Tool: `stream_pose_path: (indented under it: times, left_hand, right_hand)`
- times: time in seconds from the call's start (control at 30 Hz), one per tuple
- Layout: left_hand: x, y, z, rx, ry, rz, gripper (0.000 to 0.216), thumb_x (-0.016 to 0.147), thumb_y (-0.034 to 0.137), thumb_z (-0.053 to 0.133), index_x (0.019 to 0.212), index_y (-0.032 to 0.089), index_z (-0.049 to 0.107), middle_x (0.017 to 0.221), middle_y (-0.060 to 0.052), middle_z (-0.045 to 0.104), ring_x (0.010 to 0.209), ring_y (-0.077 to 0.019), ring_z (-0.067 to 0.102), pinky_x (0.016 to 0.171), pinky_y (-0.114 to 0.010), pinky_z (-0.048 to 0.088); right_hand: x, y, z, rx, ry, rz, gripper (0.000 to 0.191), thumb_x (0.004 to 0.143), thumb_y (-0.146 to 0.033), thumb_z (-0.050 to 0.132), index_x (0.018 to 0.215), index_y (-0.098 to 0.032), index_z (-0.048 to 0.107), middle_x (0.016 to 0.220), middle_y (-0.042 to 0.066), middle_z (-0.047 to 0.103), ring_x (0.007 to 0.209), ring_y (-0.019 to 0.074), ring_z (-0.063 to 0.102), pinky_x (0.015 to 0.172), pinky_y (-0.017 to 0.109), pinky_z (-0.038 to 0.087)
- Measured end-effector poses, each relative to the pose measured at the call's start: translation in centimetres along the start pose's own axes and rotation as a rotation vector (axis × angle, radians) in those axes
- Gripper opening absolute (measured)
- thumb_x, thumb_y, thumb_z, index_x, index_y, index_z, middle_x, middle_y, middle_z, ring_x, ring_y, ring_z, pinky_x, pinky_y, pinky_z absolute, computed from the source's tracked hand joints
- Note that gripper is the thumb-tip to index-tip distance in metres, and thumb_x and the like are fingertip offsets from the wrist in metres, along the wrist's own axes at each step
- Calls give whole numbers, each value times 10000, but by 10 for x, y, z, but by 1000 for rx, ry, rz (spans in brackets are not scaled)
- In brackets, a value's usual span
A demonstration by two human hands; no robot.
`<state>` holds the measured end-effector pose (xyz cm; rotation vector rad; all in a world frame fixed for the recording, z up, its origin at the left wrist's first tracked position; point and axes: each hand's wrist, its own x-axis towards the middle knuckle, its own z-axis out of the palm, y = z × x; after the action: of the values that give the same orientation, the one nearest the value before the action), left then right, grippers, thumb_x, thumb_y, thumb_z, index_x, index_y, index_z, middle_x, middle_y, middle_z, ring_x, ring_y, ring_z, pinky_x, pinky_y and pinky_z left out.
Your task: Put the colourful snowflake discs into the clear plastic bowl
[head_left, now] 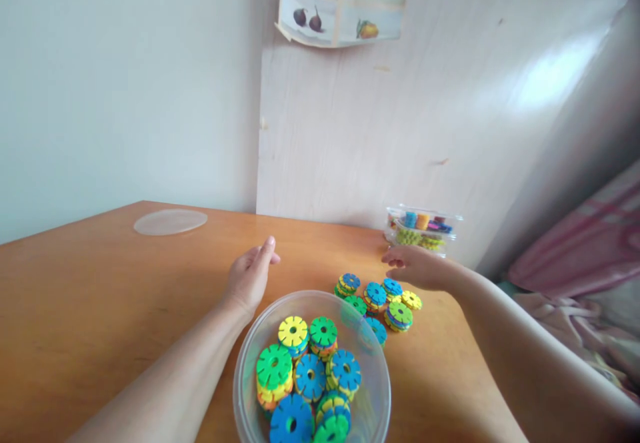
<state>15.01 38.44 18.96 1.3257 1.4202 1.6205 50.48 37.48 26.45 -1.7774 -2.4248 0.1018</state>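
Note:
A round clear plastic tub [373, 389] stands in front of me, holding several stacks of notched plastic discs [310, 376] in blue, green and yellow. Beyond its left rim is my left hand [251, 273], fingers curled in and thumb raised, with nothing visible in it. More stacked notched discs [375, 295] stand on the table just past the tub's right side. My right hand [413, 266] hovers close behind these stacks, thumb and bent fingers apart, nothing seen between them. Its palm faces away, partly hidden.
The brown wooden table [100, 296] reaches back to the wall. A round translucent lid [171, 221] lies at its far left. A clear container of colourful pieces [423, 226] stands at the back right, behind my right hand. Pink cloth [585, 243] is at the right.

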Motion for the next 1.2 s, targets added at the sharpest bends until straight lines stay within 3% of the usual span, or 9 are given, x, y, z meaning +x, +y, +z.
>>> stream_pose_path:
  times: [0.1,0.2,0.43,0.63,0.8,0.9,1.07,1.2]
  left_hand:
    - [1,-1,-1,4,-2,-1,591,783,781,562,662,219,695,824,-53,757,900,-260,666,844,-353,458]
    - [2,-1,-2,14,-4,6,594,779,784,563,665,218,700,832,-56,760,907,-265,670,857,-359,454]
    - [1,2,-2,47,-3,-9,600,759,791,559,662,217,704,839,-62,760,923,-279,664,836,-358,458]
    - [1,-1,-1,28,8,-9,591,762,786,573,662,218,699,827,-59,757,907,-267,663,840,-354,460]
    - [-3,3,1,14,-3,7,594,790,776,552,638,215,674,798,-58,745,870,-248,661,817,-341,468]
    - [-4,3,2,10,-6,17,595,797,776,548,637,215,669,775,-54,733,846,-239,657,799,-337,471]
    - [-3,-2,4,7,-7,25,587,821,762,544,641,215,656,780,-45,728,833,-226,650,787,-330,469]
    - [-4,-1,4,8,-20,20,594,827,765,532,636,214,647,773,-50,724,825,-230,651,777,-339,472]
  right_hand:
    - [-6,14,10,35,-113,32,523,766,-349,694,1241,-128,714,1199,152,728,1044,283,683,872,359,533]
    - [-9,16,16,60,-144,49,587,741,-386,718,1269,-130,704,1204,155,728,1060,298,679,876,361,532]
    - [-8,14,20,39,-125,-20,295,743,-274,642,983,-174,780,942,77,765,848,250,690,697,318,485]
    - [-18,6,14,60,47,5,302,757,-285,665,1022,-151,721,954,89,733,862,237,661,736,331,488]
    - [-35,-52,-9,192,164,-80,274,819,-358,691,1054,-218,679,1020,59,725,879,207,646,739,316,491]
    - [-47,-101,-17,249,134,-275,236,821,-308,704,1048,-247,678,1002,23,718,835,171,627,738,291,486]
    - [-57,-169,-8,317,9,-479,277,783,-201,709,1055,-249,683,982,5,702,851,160,633,732,272,471]
    - [-52,-193,4,272,-29,-534,321,779,-243,742,1096,-251,693,1016,22,709,923,197,646,812,315,476]
